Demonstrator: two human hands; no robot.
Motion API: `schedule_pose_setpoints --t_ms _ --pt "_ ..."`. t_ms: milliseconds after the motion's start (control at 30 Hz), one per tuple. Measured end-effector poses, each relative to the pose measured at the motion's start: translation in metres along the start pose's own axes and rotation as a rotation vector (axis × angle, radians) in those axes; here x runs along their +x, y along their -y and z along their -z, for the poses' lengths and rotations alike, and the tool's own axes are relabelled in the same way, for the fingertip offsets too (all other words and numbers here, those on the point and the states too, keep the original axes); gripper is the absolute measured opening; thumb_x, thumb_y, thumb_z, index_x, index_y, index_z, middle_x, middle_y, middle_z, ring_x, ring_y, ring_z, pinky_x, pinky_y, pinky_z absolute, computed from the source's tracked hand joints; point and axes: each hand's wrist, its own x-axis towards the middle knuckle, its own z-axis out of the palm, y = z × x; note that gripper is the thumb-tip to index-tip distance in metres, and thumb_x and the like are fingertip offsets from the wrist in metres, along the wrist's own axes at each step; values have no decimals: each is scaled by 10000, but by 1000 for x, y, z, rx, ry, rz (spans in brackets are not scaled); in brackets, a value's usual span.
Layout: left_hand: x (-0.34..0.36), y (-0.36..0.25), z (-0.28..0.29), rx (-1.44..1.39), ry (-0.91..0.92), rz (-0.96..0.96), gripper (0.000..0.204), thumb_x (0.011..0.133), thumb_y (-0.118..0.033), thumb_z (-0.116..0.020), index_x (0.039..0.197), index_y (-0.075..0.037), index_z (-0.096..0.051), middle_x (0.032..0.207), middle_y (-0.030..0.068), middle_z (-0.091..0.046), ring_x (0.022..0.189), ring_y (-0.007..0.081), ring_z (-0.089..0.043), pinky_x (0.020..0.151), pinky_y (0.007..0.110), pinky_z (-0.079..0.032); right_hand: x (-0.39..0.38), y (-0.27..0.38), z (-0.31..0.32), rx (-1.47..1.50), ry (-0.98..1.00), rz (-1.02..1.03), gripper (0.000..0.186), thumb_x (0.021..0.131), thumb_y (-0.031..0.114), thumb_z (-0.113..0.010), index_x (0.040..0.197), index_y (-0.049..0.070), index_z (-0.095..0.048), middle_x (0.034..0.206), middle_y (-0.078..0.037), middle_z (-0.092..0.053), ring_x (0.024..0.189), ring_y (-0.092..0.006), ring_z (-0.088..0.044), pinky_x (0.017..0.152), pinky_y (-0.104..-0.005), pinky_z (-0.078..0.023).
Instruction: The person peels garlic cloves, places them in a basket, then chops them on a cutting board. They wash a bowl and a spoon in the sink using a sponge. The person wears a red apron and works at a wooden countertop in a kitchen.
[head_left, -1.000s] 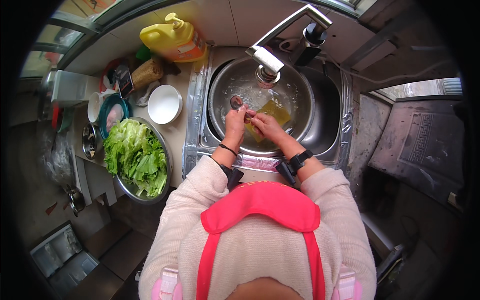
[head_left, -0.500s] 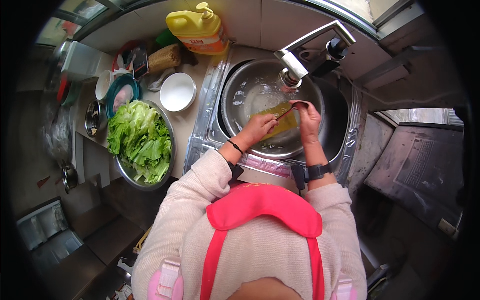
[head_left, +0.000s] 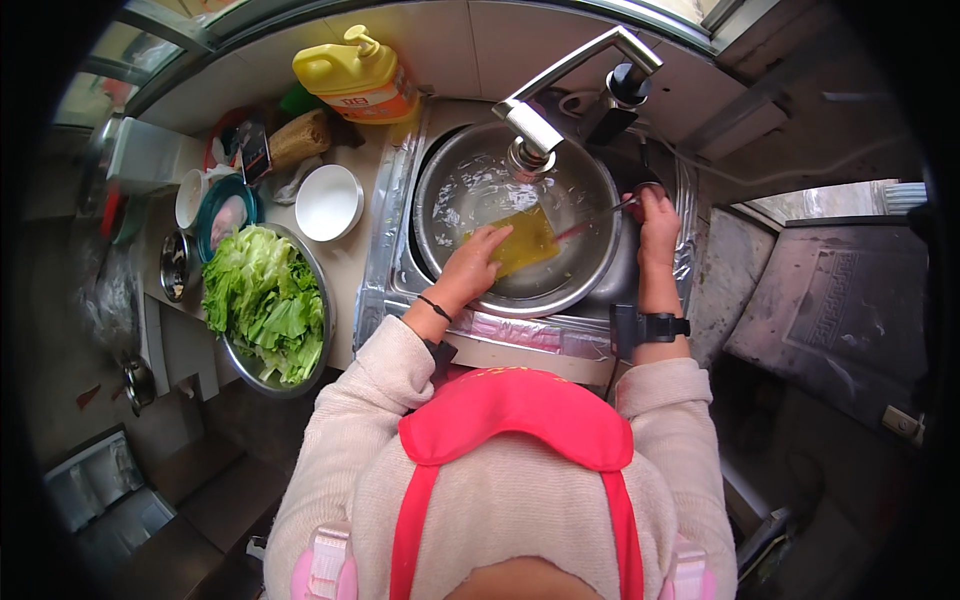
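Observation:
A large round steel basin (head_left: 600, 265) sits in the sink with water in it. In the water lies a flat yellow cloth (head_left: 527, 245), with one corner toward the faucet. My left hand (head_left: 470, 268) reaches over the basin's near left side, its fingers stretched out against the cloth's left edge. Past the basin's right rim, my right hand (head_left: 655, 225) is closed on the dark, rounded end of a thin spoon (head_left: 600, 216). The spoon's slim reddish handle slants down left into the basin, close to the cloth. My right palm and part of the spoon's end are hidden.
A steel faucet (head_left: 533, 135) arches over the basin. On the left counter stand a bowl of leafy greens (head_left: 265, 300), a white bowl (head_left: 329, 203), a teal bowl (head_left: 250, 190) and a yellow pump jug (head_left: 357, 80). A dark panel (head_left: 820, 300) stands to the right.
My left hand has let go of the spoon and moved left to the cloth. My right hand has carried the spoon right, past the basin's rim. The whole view has shifted slightly.

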Motion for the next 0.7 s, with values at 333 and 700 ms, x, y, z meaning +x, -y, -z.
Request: schedule_pose_setpoints --t_ms 333,700 --pt "-2 -6 -8 68 43 322 386 751 -158 -599 1124 -86 -534 829 171 -604 847 321 -573 740 391 -448 -17 -10 9 1 89 -133 161 870 178 -531 883 31 -596 792 -43 -633 677 -103 -592 611 -210 -408" --pt "33 6 -68 654 460 204 360 743 -100 -552 1100 -93 -509 1076 160 -529 1027 339 -496 801 437 -430 -35 -16 3 -49 194 -265 163 871 190 -529 890 47 -603 750 -26 -629 708 -106 -604 598 -195 -424"
